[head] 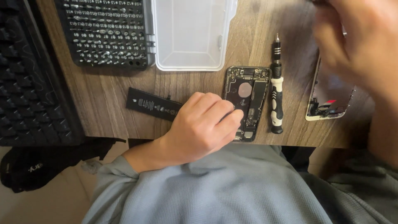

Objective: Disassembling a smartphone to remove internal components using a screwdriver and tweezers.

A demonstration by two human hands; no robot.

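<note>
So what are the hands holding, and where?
The left hand presses on the opened phone body at its lower left edge. The blurred right hand shows nothing held.

A black tray of screwdriver bits [105, 31] sits at the far left of the wooden desk [107, 87], its clear plastic lid [191, 35] lying open just to its right. A dark keyboard [29, 74] runs along the left edge, and a black-and-white precision screwdriver [276, 93] lies right of centre.
</note>
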